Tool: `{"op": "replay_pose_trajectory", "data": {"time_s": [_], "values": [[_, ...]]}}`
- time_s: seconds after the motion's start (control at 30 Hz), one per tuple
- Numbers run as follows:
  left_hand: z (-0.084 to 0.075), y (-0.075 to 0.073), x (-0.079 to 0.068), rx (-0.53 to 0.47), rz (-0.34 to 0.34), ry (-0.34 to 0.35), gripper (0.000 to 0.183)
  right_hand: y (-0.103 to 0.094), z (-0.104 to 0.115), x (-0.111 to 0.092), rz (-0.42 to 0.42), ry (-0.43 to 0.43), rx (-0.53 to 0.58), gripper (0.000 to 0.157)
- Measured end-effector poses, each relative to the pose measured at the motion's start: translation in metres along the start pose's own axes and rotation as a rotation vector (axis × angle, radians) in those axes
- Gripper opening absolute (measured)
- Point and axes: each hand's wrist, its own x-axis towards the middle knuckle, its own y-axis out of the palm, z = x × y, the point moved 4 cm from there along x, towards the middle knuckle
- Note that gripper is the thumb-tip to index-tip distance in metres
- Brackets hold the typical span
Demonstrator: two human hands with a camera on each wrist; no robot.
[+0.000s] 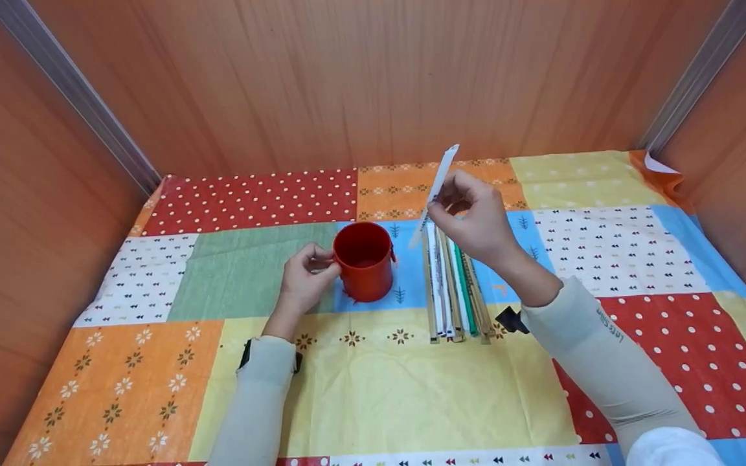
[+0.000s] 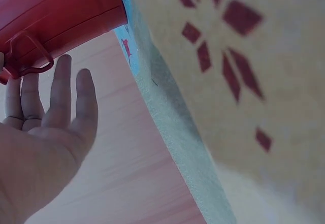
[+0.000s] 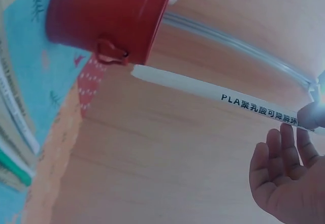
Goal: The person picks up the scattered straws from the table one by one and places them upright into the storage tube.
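Note:
A red cylindrical pot [image 1: 368, 285] with small looped ears stands upright on the cloth. My left hand [image 1: 305, 279] pinches it at its left side, thumb and fingertips at the ear [image 2: 40, 56], while the other fingers stay extended. Up to the right of the pot, my right hand [image 1: 476, 217] pinches a white paper-wrapped straw [image 1: 443, 171] between thumb and fingers. The straw slants, its lower end near the pot's right side. Dark printing, "PLA" and Chinese characters, runs along the wrapper [image 3: 203, 89]. Inside the pot, the visible part shows only red.
Right of the pot, several wrapped straws [image 1: 439, 285] lie side by side, brown, white and one green [image 1: 465, 291]. A patchwork cloth [image 1: 438, 401] covers the table. Wood-grain panels [image 1: 347, 84] enclose the back and both sides, with metal strips at the corners.

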Motion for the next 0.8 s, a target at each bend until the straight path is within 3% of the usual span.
{"op": "replay_pose_trajectory", "data": {"time_s": [0.23, 0.8], "values": [[0.000, -0.001, 0.000, 0.022, -0.013, -0.008, 0.014, 0.011, 0.003, 0.001, -0.021, -0.062, 0.034, 0.015], [-0.001, -0.001, -0.001, 0.031, -0.013, -0.058, 0.016, 0.035, -0.025, -0.006, 0.135, 0.108, 0.023, 0.010]]}}
